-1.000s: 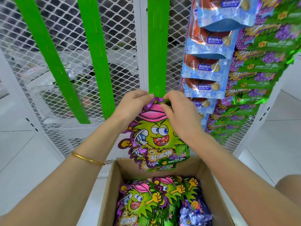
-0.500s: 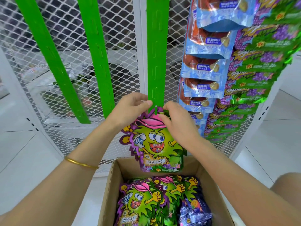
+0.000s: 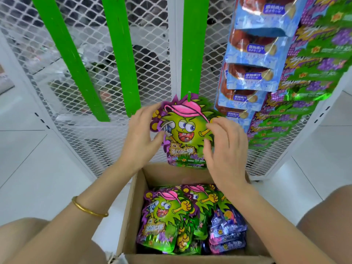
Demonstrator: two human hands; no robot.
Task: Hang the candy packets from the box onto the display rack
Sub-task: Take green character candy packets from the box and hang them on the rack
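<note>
Green and purple foil, the candy packet [image 3: 185, 130] hangs on the lowest hook of the third green strip [image 3: 194, 44], just above the far edge of the cardboard box [image 3: 131, 216]. The left hand [image 3: 142, 137] rests against the packet's left edge with fingers loosely spread, thumb touching the foil. The right hand [image 3: 224, 147] lies at its right edge, fingers curled and slightly apart, tips brushing the packet; neither hand pinches it. More packets [image 3: 163, 218] fill the box. Blue packets [image 3: 251, 73] and green ones [image 3: 308, 88] hang along the rack's right side, over white wire mesh [image 3: 154, 35].
</note>
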